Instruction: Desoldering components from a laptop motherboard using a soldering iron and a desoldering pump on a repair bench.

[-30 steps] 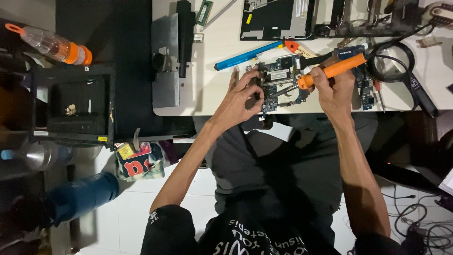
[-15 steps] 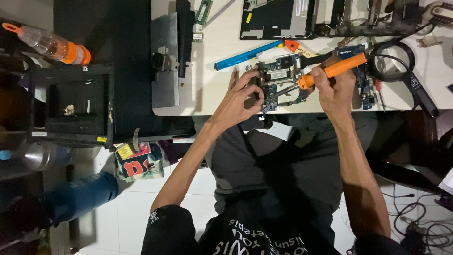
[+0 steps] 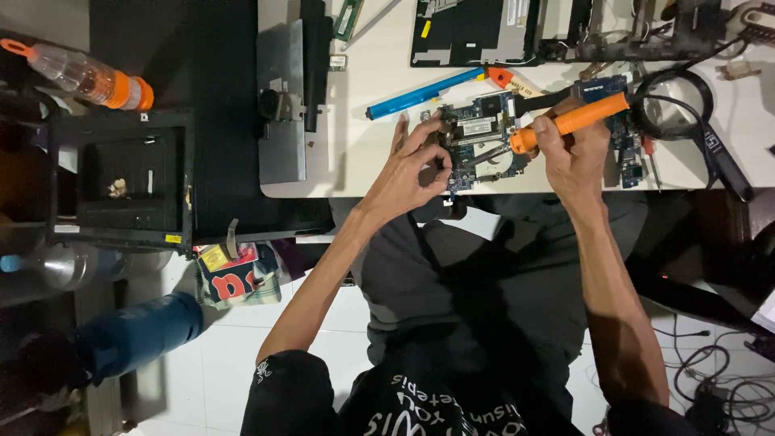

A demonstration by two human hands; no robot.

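A blue circuit board point(image 3: 483, 129) lies near the front edge of the white table point(image 3: 363, 161). My right hand point(image 3: 575, 157) grips an orange-handled soldering iron point(image 3: 575, 121), its metal tip pointing left and down onto the board. My left hand point(image 3: 412, 165) rests at the board's left edge, thumb and forefinger pinched together on something too small to make out, the other fingers spread.
A blue cylinder tool point(image 3: 424, 93) lies behind the board. A black magnifier point(image 3: 676, 101) sits at right, opened laptop parts point(image 3: 476, 31) at the back, a grey metal part point(image 3: 282, 101) at left. A black frame point(image 3: 121, 173), a plastic bottle point(image 3: 85, 77) and cables point(image 3: 718, 387) surround the table.
Hardly anything differs. Both hands stay at the board and the iron's tip remains on it; the view has shifted only slightly.
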